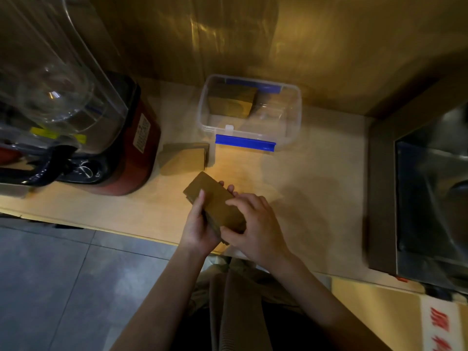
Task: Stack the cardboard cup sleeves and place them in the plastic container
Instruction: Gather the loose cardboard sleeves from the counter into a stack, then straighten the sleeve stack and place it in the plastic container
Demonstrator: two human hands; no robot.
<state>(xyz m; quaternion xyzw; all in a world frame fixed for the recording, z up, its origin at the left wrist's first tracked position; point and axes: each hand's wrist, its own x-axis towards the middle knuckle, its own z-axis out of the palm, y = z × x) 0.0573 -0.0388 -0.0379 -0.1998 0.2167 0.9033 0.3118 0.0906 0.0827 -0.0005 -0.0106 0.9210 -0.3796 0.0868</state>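
Nearest to us, above the near edge of the surface point(316, 178), we see both hands gripping one stack of cardboard cup sleeves point(214, 202), held flat and angled so that its far end points toward the far left. The left hand point(200, 233) cups the stack from its left side and underneath; its thumb lies along the left edge of the top sleeve, and the tips of its fingers point(229, 187) show past the right edge of the stack, curled around it. The right hand point(255, 228) covers the near right corner, its fingers bent and pressed down on the top sleeve while the thumb clamps the near end. The stack is thus pinched between the two hands, lifted off the surface as far as we can tell.

Just beyond the held stack, toward the left, a second pile of cup sleeves point(183, 159) lies flat on the surface, apart from both hands. To its left stands a red blender base point(131, 148) with a clear jar point(50, 79) over it, at the left end of the surface.

Farther back, near the far edge, sits the clear plastic container point(295, 122) with blue clips, its lid off. Inside, in its far left part, we see another bundle of sleeves point(231, 102); the right part of the container holds nothing we can make out. At the right end of the surface a dark metal appliance point(430, 198) shows, blurred.
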